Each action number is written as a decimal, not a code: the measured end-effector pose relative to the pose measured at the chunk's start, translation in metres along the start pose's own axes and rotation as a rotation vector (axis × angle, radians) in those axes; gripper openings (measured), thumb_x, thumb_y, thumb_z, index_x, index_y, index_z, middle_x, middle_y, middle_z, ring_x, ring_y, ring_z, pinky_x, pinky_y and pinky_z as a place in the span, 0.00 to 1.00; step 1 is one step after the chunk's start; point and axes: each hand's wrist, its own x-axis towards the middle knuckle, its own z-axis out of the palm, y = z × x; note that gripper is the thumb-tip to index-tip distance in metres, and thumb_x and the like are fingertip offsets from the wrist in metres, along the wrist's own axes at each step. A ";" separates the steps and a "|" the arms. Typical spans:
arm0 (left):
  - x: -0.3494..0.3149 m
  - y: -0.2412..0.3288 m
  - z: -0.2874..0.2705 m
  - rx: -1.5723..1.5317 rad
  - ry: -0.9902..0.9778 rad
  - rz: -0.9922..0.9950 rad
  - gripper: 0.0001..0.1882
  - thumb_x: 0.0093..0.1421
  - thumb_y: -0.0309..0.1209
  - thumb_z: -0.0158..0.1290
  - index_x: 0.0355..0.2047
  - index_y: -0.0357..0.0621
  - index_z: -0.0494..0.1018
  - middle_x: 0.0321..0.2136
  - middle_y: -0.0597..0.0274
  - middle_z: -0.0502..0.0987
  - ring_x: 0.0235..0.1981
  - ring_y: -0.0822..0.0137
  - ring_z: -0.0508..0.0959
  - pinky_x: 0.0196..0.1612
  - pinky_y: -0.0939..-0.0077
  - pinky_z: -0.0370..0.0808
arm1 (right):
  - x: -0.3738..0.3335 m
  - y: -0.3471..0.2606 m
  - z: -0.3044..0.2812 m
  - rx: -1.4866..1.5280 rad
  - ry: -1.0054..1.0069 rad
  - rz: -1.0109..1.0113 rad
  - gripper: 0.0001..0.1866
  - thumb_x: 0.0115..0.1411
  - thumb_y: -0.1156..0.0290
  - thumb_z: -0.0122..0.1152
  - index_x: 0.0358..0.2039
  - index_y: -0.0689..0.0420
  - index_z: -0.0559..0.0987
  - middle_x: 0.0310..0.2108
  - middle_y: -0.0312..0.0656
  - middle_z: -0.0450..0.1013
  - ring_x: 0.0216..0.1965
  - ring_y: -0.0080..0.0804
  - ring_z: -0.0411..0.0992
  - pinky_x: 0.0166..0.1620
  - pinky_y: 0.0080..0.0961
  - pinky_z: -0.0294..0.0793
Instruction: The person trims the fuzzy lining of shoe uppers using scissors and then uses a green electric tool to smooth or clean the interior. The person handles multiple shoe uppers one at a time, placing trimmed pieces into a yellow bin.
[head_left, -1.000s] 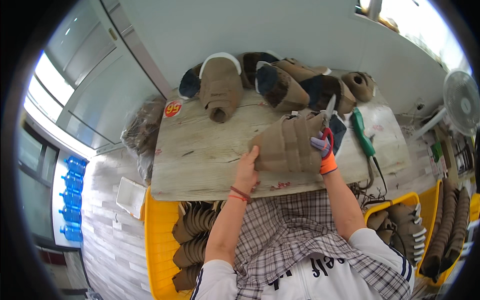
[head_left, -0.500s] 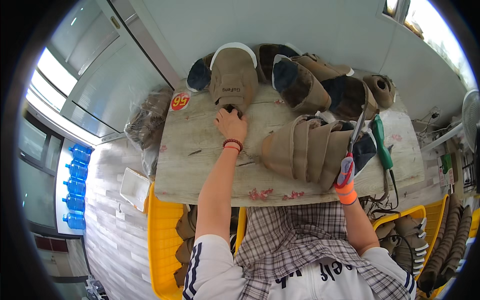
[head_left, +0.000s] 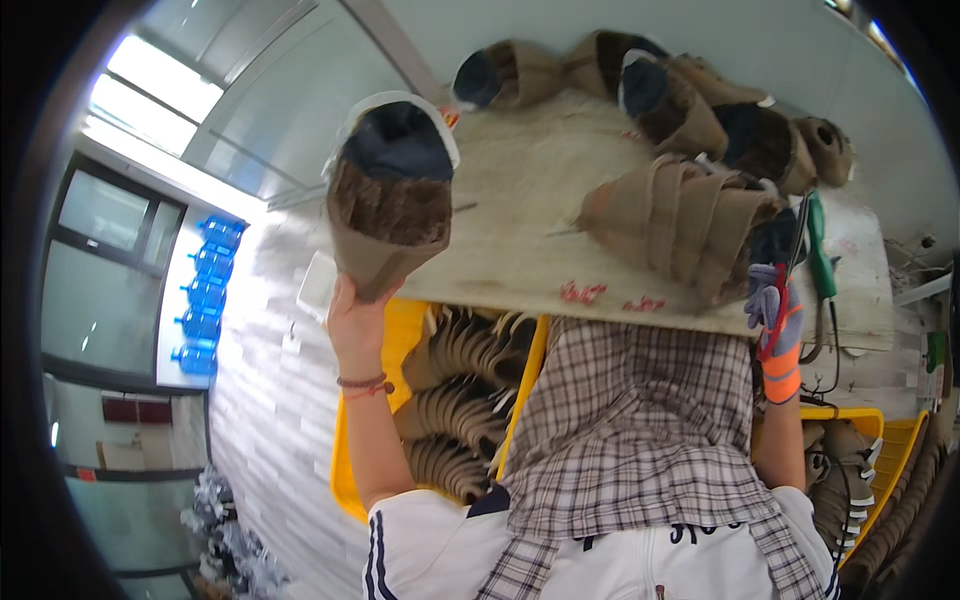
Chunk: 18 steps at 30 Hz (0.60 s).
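Note:
A brown shoe upper [head_left: 392,262], with a fluffy brown lining, a dark blue inner part and a white rim, is raised off the table's left side. My bare left hand [head_left: 355,325] grips its narrow lower end, with a beaded bracelet at the wrist. Scissors [head_left: 777,318] with red handles are held in my right hand [head_left: 785,345], which wears a grey and orange glove. Their blades point upward, beside a nested stack of brown shoe uppers [head_left: 675,220] lying on the table. A green-handled tool [head_left: 818,240] with a black cord lies right of the scissors.
More uppers [head_left: 668,105] line the back of the table [head_left: 510,215]. Below its front edge stand a yellow crate [head_left: 350,470] with rows of uppers and other yellow crates [head_left: 868,425] at right. Blue water bottles [head_left: 205,297] stand far left.
My left hand has lifted the shoe upper off the table and brought it left and nearer, with its lined inside now showing. My right hand still holds the scissors. The view has shifted.

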 end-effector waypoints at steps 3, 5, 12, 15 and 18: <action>-0.065 0.018 -0.032 -0.018 0.075 -0.041 0.19 0.66 0.32 0.40 0.54 0.37 0.63 0.55 0.54 0.66 0.57 0.54 0.65 0.58 0.49 0.63 | -0.024 -0.048 0.030 -0.292 -0.177 0.070 0.15 0.54 0.72 0.61 0.42 0.60 0.72 0.26 0.35 0.68 0.24 0.18 0.65 0.26 0.16 0.64; -0.108 0.016 -0.048 -0.065 0.191 -0.061 0.20 0.65 0.32 0.40 0.55 0.35 0.62 0.53 0.54 0.68 0.54 0.54 0.67 0.57 0.54 0.64 | -0.037 -0.073 0.054 -0.620 -0.350 -0.032 0.16 0.50 0.74 0.64 0.40 0.60 0.72 0.26 0.38 0.69 0.25 0.23 0.67 0.27 0.19 0.66; -0.185 -0.007 -0.027 -0.230 0.148 -0.163 0.09 0.54 0.20 0.53 0.37 0.34 0.72 0.36 0.57 0.74 0.44 0.65 0.72 0.49 0.72 0.69 | -0.053 -0.106 0.129 -0.840 -0.716 -0.600 0.16 0.43 0.61 0.69 0.31 0.55 0.77 0.28 0.43 0.73 0.32 0.40 0.72 0.37 0.34 0.71; -0.191 -0.016 -0.018 -0.222 0.089 -0.245 0.08 0.53 0.22 0.55 0.35 0.34 0.72 0.35 0.56 0.74 0.41 0.65 0.72 0.45 0.72 0.70 | -0.059 -0.117 0.146 -0.988 -0.882 -0.584 0.16 0.44 0.58 0.68 0.30 0.53 0.78 0.27 0.41 0.73 0.30 0.39 0.72 0.35 0.32 0.71; -0.188 -0.020 -0.004 -0.151 -0.037 -0.339 0.09 0.57 0.27 0.53 0.36 0.34 0.71 0.34 0.57 0.74 0.35 0.66 0.73 0.40 0.76 0.71 | -0.065 -0.109 0.154 -1.084 -0.898 -0.627 0.15 0.44 0.56 0.67 0.29 0.51 0.79 0.24 0.38 0.73 0.28 0.36 0.72 0.32 0.29 0.70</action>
